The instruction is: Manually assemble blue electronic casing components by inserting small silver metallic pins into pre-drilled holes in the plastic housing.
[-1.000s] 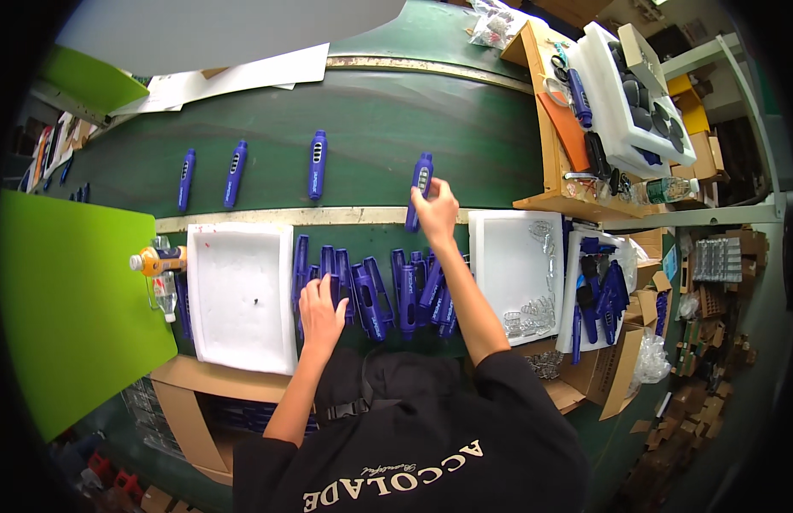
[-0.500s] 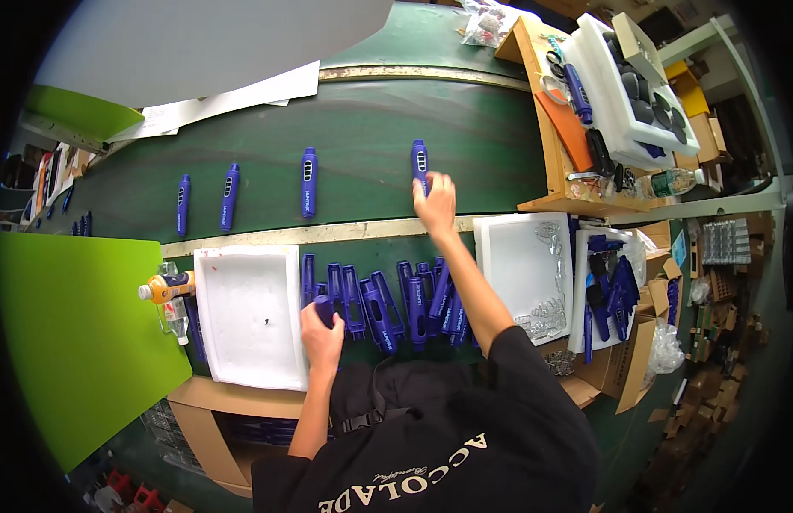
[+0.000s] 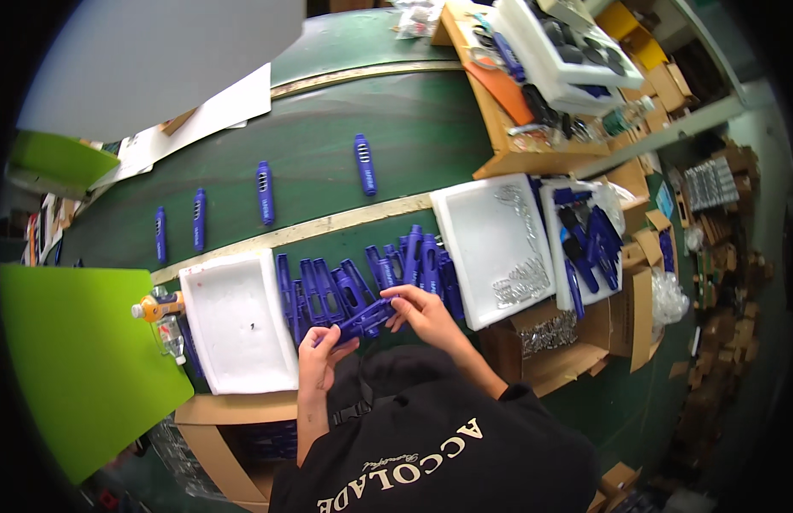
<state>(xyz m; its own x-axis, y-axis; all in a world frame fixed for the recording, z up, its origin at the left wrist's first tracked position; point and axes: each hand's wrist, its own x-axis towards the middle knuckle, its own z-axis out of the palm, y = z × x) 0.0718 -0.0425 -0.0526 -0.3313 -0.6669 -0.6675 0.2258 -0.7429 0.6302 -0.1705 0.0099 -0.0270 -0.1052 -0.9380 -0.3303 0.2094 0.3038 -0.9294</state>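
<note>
My left hand (image 3: pixel 319 357) is closed around one end of a blue plastic casing (image 3: pixel 359 325), held slanted above the near edge of the bench. My right hand (image 3: pixel 424 316) is at the casing's other end, its thumb and fingers pinched there; whether they also hold a small part cannot be made out. Just beyond my hands lies a row of loose blue casings (image 3: pixel 331 295) with long openings, some leaning on each other. Farther back, several blue pen-shaped bodies with slotted windows stand apart in a line, the rightmost body (image 3: pixel 365 164) among them.
An open white foam tray (image 3: pixel 240 325) sits left of the casings. Another foam tray (image 3: pixel 491 256) at right holds clear small parts, beside a foam box (image 3: pixel 576 295) of blue pieces. Bottles (image 3: pixel 161 305) stand by a green panel (image 3: pixel 88 359). A wooden shelf (image 3: pixel 478 128) bounds the right.
My right hand has left the rightmost body in the back line and come near to my left hand. The left hand's casing is now tilted between both hands. The whole view has turned and shifted.
</note>
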